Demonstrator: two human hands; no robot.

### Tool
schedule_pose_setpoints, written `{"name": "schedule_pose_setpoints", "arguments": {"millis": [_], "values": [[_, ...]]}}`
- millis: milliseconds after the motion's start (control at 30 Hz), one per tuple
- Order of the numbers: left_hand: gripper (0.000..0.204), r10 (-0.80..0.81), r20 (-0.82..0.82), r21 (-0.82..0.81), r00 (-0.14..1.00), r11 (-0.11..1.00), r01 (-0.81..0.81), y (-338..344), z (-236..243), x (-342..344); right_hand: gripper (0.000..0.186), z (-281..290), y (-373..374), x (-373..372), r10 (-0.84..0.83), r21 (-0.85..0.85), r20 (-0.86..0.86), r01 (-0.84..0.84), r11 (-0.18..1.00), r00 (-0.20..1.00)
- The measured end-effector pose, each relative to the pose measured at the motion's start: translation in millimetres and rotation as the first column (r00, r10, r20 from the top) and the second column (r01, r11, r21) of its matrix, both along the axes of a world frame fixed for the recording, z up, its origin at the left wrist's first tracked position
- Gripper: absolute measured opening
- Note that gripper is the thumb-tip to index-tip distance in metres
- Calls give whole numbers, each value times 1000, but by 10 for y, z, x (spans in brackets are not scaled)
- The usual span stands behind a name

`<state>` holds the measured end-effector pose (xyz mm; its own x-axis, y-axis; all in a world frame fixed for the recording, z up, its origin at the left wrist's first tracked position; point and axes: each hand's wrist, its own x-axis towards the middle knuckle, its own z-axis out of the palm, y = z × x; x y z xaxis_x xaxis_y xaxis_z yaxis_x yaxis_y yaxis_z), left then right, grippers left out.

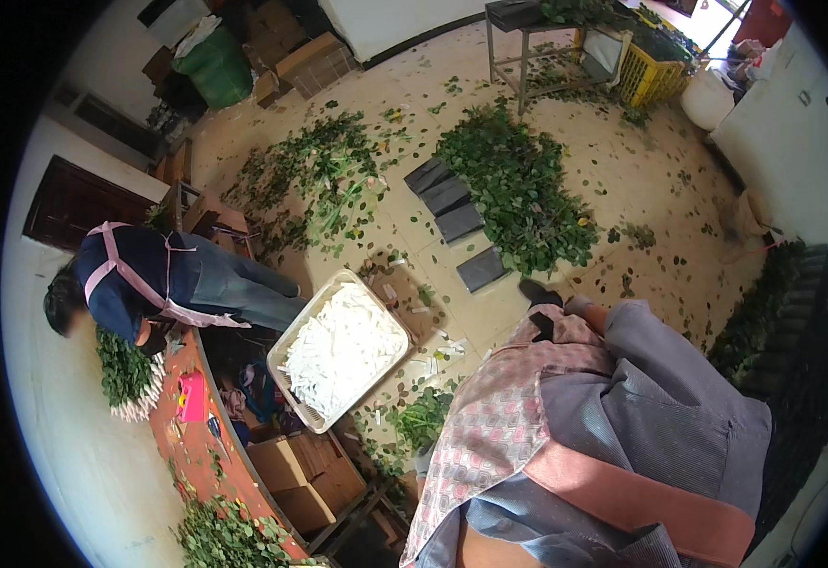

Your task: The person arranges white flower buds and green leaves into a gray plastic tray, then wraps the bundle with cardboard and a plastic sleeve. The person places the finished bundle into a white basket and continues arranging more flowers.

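My right hand (584, 309) shows only in part beyond my grey sleeve, close to the front of my pink patterned apron (489, 417). It seems to be in a grey glove, and its fingers are too small to read. On the other side of the apron, a small grey patch that may be my left hand (423, 460) lies against a leafy green bunch (421, 419). The apron hides most of it, so a grip cannot be made out. Just beyond stands a pale plastic crate (395, 364) heaped with white sleeve-like pieces (343, 343).
A co-worker (149, 275) bends over a reddish table (186, 445) holding white-stemmed greenery (125, 374). Dark blocks (459, 222) lie beside a big leaf pile (527, 189). Loose leaves litter the floor. A cardboard box (295, 478) sits under the table; a yellow crate (655, 80) stands far right.
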<state>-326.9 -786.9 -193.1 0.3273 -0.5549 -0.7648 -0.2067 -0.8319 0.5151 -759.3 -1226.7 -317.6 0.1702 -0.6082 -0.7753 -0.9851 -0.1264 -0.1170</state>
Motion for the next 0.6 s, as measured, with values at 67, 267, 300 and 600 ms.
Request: {"name": "schedule_pose_setpoints", "arguments": {"millis": [67, 267, 300, 600], "values": [[57, 12, -4, -3, 1000, 1000, -12, 38, -37, -75, 37, 1, -112, -11, -201, -86, 75, 207, 975, 977], [58, 70, -18, 16, 997, 997, -70, -165, -159, -296, 33, 350, -515, 110, -86, -190, 214, 128, 973, 973], [58, 86, -9, 22, 996, 996, -86, -219, -135, -317, 31, 414, -571, 151, -70, -185, 207, 109, 977, 976], [60, 437, 4, -26, 900, 899, -436, -924, 59, -600, 27, -81, -1840, 392, 166, -188, 224, -125, 974, 960]]}}
